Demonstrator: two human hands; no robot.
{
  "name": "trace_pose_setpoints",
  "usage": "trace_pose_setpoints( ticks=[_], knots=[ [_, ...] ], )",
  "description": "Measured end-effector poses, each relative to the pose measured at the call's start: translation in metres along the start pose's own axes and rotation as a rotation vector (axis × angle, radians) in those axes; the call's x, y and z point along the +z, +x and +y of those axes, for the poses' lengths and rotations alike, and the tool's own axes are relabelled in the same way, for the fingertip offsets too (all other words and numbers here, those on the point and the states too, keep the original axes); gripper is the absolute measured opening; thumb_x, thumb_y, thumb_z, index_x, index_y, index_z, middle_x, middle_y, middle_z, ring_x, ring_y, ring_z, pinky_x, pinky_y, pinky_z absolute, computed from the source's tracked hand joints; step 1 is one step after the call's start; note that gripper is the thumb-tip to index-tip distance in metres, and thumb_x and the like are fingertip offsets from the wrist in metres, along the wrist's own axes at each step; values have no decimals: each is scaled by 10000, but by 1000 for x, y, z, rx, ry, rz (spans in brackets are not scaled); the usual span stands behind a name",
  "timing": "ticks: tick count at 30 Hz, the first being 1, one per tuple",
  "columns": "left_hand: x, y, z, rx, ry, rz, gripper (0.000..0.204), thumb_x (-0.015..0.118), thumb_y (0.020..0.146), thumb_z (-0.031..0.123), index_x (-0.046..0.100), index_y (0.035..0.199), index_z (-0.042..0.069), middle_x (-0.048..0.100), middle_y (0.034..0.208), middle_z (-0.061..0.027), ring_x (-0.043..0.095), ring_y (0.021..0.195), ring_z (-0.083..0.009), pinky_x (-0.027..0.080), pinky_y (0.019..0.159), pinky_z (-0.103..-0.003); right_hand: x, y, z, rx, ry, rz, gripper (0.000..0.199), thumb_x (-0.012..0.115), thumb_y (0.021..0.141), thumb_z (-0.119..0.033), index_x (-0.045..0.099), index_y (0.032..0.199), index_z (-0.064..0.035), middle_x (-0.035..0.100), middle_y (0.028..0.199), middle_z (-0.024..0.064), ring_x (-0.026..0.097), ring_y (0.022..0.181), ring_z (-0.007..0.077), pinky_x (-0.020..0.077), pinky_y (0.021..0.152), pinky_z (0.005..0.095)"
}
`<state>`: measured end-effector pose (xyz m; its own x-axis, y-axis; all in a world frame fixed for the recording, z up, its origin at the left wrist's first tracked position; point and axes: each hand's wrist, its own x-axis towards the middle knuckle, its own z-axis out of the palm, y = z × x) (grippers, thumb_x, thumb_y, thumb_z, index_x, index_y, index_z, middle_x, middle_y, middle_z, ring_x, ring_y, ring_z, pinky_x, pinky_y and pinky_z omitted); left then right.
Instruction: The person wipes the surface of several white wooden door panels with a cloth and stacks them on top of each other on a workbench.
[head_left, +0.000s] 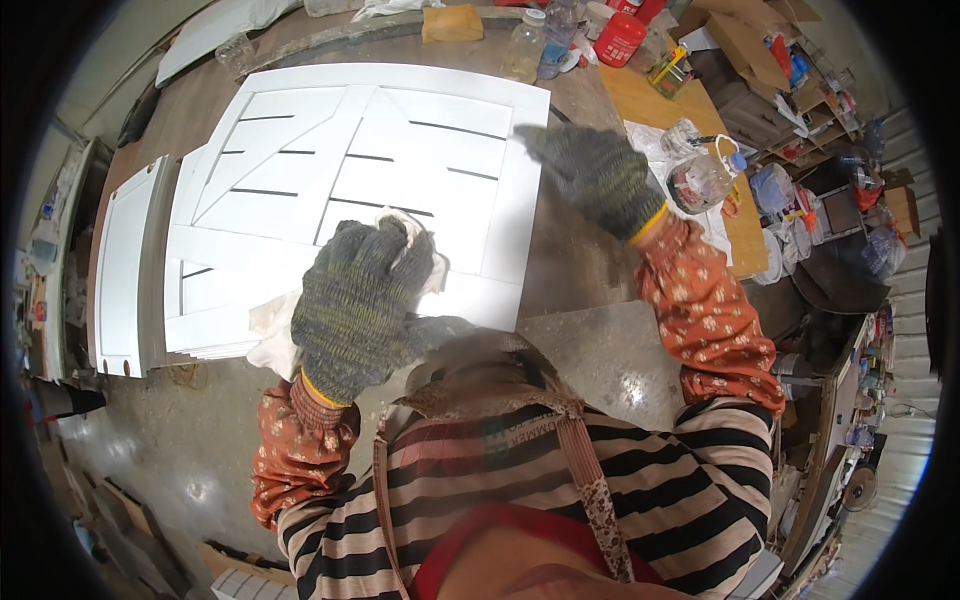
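A white panel (420,150) with dark slots lies flat on the workbench in front of me. My left hand (365,300), in a grey knitted glove, presses a white cloth (272,335) onto the panel's near edge. My right hand (598,170), also gloved, rests fingers apart on the panel's right edge and grips nothing.
A second white panel (122,270) lies to the left. Plastic bottles (525,45), a red jar (620,38) and a yellow sponge (452,23) stand at the back. A clear jug (700,180) and cluttered shelves (850,200) are on the right. Bare concrete floor (180,460) shows below left.
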<state>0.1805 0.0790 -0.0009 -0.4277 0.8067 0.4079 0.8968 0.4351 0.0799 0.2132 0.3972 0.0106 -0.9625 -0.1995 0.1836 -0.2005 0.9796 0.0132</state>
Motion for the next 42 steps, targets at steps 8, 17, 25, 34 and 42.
trace_pose_setpoints(
  ticks=[8, 17, 25, 34, 42],
  knots=[
    [-3, 5, 3, 14, 35, 11, 845, 676, 698, 702, 596, 1280, 94, 525, 1231, -134, 519, 1106, -373, 491, 849, -520, 7, 5, 19, -85, 2, 113, 405, 519, 968, -192, 555, 1372, -177, 643, 1278, 73, 675, 965, 265, 552, 784, 379],
    [-1, 3, 0, 11, 19, 15, 833, 650, 715, 733, 619, 1262, 106, 537, 1225, -134, 543, 1069, -381, 507, 816, -516, -26, -6, -35, 3, 179, -573, 508, 422, 1025, -235, 338, 1507, -97, 451, 1497, 125, 505, 1321, 240, 380, 1126, 358],
    [-2, 2, 1, -7, 2, -7, 840, 793, 618, 617, 622, 1283, 132, 588, 1216, -163, 568, 1107, -411, 491, 902, -525, 20, -18, -17, -260, 148, 308, 280, 529, 959, -226, 600, 1184, -76, 604, 673, 60, 575, 502, 192, 477, 451, 363],
    [-3, 2, 4, -20, 38, -31, 846, 802, 624, 606, 609, 1292, 125, 581, 1238, -153, 554, 1141, -413, 480, 938, -521, 16, -15, -32, -237, 126, 423, 255, 467, 1006, -266, 593, 1071, -55, 441, 501, 3, 471, 377, 133, 372, 307, 323],
    [1, -1, 2, -2, 35, -7, 820, 770, 592, 504, 588, 1299, 131, 572, 1242, -152, 552, 1109, -392, 505, 856, -527, -17, -70, -92, -274, 187, 31, 553, 571, 959, -211, 417, 1468, -60, 684, 850, 84, 628, 612, 195, 500, 515, 315]
  ],
)
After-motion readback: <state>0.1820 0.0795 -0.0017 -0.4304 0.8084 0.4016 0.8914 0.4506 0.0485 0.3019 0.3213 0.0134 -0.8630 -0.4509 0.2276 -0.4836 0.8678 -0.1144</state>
